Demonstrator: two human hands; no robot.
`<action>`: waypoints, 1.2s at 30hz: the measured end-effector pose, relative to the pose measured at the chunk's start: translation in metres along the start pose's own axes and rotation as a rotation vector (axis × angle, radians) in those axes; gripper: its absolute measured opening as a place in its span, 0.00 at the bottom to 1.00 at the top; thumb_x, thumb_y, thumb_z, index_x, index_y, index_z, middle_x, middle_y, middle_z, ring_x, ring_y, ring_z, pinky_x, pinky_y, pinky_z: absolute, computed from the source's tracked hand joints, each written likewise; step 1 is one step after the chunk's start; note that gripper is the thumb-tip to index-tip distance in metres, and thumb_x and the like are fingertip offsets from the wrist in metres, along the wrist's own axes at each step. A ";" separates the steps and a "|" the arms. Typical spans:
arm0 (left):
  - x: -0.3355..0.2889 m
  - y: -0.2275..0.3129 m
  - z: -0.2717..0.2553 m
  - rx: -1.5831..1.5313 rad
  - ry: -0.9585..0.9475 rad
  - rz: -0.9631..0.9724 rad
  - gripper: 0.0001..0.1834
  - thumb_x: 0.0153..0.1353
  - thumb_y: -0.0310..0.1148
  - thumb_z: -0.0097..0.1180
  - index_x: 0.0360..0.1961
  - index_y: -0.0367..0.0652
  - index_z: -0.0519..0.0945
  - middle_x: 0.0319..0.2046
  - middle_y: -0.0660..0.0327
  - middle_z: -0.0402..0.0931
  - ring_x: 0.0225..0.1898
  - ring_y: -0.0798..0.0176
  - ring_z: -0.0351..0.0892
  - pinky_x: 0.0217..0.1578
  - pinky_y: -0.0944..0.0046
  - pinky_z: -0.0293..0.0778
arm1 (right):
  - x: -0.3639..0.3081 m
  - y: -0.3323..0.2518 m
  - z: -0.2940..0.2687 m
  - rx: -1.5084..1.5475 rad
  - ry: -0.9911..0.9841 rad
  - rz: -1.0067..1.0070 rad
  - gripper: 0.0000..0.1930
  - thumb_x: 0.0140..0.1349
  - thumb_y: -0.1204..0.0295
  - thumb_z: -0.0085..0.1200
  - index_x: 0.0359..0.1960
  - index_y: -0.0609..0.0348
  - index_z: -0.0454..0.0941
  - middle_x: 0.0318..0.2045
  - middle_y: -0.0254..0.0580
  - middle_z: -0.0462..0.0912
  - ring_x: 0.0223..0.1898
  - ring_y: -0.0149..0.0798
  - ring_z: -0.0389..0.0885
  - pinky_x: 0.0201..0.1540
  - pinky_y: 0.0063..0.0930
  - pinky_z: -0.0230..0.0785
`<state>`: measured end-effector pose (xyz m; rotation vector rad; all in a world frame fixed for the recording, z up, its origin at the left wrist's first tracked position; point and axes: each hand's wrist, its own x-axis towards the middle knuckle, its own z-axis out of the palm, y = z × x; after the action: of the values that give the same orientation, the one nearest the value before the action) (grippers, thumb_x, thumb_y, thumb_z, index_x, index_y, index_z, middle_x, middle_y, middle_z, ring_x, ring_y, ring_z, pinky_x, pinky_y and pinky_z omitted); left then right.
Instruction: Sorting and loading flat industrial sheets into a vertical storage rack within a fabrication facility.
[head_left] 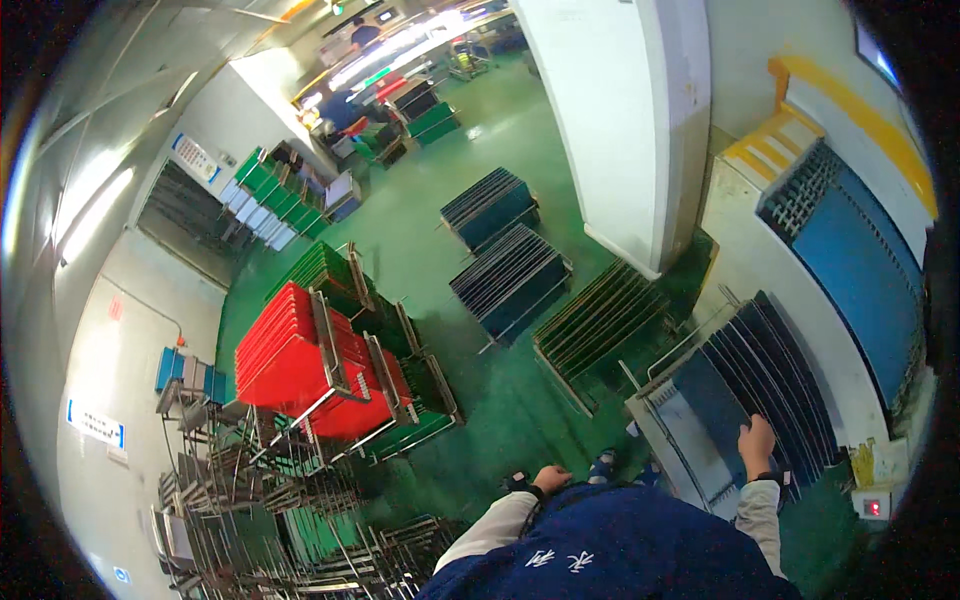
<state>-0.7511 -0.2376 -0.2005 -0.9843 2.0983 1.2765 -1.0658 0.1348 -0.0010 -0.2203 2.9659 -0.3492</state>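
My right hand [757,446] is closed at the edge of the dark blue panels [776,375], which stand upright side by side in a metal-framed rack [668,425] at my right. Whether its curled fingers grip a panel edge is hidden. In front of my body hangs my left hand [553,479], its fingers curled in and nothing visible in them. It is away from every rack. A dark blue garment [620,545] covers my front, with light sleeves on both arms.
Beyond the rack, more racks of dark panels [510,282] stand on the green floor [500,400]. Red panels [290,350] sit on metal frames at left, above crowded empty frames [300,500]. A white pillar [620,130] and a machine with a blue belt [850,260] rise at right.
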 end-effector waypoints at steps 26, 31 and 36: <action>0.022 0.009 -0.038 0.103 0.021 0.158 0.21 0.48 0.46 0.54 0.28 0.35 0.81 0.27 0.48 0.80 0.32 0.48 0.79 0.37 0.52 0.73 | -0.007 -0.019 0.003 -0.025 0.139 0.094 0.16 0.52 0.73 0.57 0.42 0.66 0.76 0.40 0.57 0.79 0.45 0.55 0.77 0.47 0.42 0.68; 0.037 0.011 -0.041 0.123 0.020 0.192 0.24 0.48 0.50 0.56 0.32 0.37 0.82 0.29 0.49 0.80 0.34 0.48 0.79 0.38 0.53 0.73 | -0.006 -0.018 0.004 -0.048 0.177 0.060 0.16 0.51 0.73 0.58 0.42 0.65 0.76 0.40 0.56 0.79 0.44 0.55 0.77 0.46 0.44 0.68; 0.042 0.017 -0.042 0.061 -0.006 0.188 0.24 0.48 0.50 0.55 0.31 0.36 0.82 0.27 0.49 0.80 0.33 0.48 0.79 0.37 0.53 0.73 | -0.006 -0.025 -0.005 -0.046 0.115 0.090 0.15 0.51 0.72 0.58 0.40 0.66 0.76 0.37 0.55 0.80 0.42 0.56 0.77 0.45 0.45 0.68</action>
<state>-0.7921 -0.2837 -0.2030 -0.7716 2.2548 1.2933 -1.0578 0.1126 0.0105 -0.0731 3.0862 -0.2925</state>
